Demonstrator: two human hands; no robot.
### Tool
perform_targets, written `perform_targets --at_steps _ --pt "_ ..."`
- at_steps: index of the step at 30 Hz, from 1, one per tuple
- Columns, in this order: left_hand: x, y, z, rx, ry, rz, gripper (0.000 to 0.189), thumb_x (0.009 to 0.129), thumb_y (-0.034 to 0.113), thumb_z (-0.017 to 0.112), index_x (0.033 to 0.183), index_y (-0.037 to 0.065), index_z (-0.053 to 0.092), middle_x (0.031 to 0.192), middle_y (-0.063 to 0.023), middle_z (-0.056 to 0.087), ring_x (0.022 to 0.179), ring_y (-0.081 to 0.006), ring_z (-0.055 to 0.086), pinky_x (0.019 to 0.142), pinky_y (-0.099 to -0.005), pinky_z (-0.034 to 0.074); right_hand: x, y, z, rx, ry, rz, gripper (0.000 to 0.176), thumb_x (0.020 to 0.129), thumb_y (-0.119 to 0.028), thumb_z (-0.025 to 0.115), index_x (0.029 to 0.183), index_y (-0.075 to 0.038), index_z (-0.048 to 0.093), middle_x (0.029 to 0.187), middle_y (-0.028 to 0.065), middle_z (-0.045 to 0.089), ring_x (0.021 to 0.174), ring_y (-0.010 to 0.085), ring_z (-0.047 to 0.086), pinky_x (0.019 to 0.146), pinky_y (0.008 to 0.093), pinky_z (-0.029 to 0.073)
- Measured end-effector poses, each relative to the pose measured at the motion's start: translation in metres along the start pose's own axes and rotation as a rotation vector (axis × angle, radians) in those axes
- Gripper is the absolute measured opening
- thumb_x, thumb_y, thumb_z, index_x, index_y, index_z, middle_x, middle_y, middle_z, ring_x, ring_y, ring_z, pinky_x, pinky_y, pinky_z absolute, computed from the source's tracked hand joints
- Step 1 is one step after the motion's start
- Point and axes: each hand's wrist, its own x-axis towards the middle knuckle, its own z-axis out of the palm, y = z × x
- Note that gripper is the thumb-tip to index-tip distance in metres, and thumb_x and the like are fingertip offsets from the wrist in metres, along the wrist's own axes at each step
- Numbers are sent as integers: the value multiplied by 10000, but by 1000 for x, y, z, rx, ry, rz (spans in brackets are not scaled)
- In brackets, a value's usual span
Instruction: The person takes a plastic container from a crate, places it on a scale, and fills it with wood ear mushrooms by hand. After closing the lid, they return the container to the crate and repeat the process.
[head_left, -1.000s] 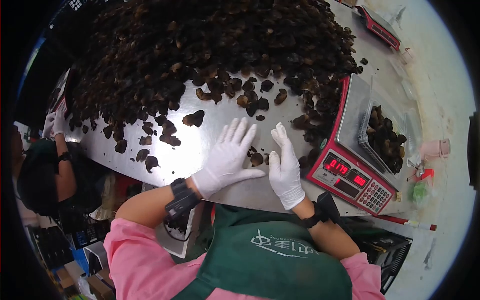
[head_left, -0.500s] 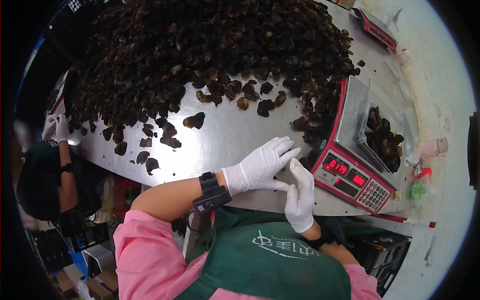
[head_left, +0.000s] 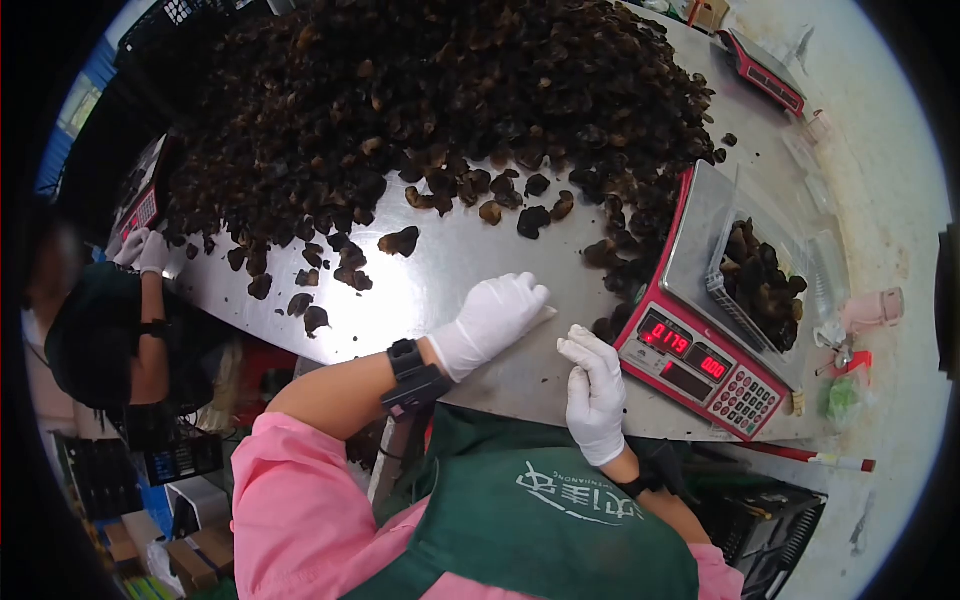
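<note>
My left hand (head_left: 492, 325), in a white glove, hovers over the near side of the metal table (head_left: 430, 265), its fingers curled in and closed with nothing visible in them. Close by on its right is my right hand (head_left: 595, 395), also gloved in white; its fingers are bent but apart from the thumb, and it holds nothing I can see. The hands do not touch. Beside the right hand stands a red digital scale (head_left: 690, 362) reading 0.179. On its plate sits a clear plastic tray (head_left: 722, 296) of dark brown, mushroom-like pieces (head_left: 762, 285).
A large heap of the same dark pieces (head_left: 430, 90) covers the far side, with strays in front. Another scale (head_left: 765, 75) stands far right. At left, a co-worker's gloved hands (head_left: 145, 250) are near a third scale (head_left: 142, 205). A wall (head_left: 890, 250) borders the right.
The fingers of my left hand have gone from spread to curled, and it has drawn left, away from the right hand. My right fingers have bent more. The view has shifted slightly.
</note>
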Motion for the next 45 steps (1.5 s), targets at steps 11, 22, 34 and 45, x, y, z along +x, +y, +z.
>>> perform_targets --at_steps 11,22,34,45 --pt "-197 -44 -83 598 -181 -422 126 808 251 683 808 168 589 770 -48 550 703 -236 605 543 -373 496 -1 2 -2 135 -13 3 362 855 115 520 1137 -25 699 1174 157 655 1135 312 645 995 384 510" --pt "-115 -57 -120 -67 290 -675 98 944 118 644 1024 84 691 891 -133 695 807 -325 671 698 -385 523 2 3 -2 155 -70 23 335 880 94 525 1129 -38 705 1130 146 672 1065 289 664 931 360 524" --pt "39 -118 -6 149 197 -559 163 885 283 689 926 128 716 906 -106 672 859 -321 677 742 -419 538 2 1 2 85 -57 82 297 873 87 547 1079 -44 716 1048 131 688 977 283 681 858 350 538" --pt "17 -116 -61 -989 307 -856 135 1033 134 602 1113 63 685 900 31 672 753 -49 611 699 -224 500 8 1 3 68 -111 85 307 851 91 557 1064 -56 723 1032 121 688 934 276 671 818 351 535"
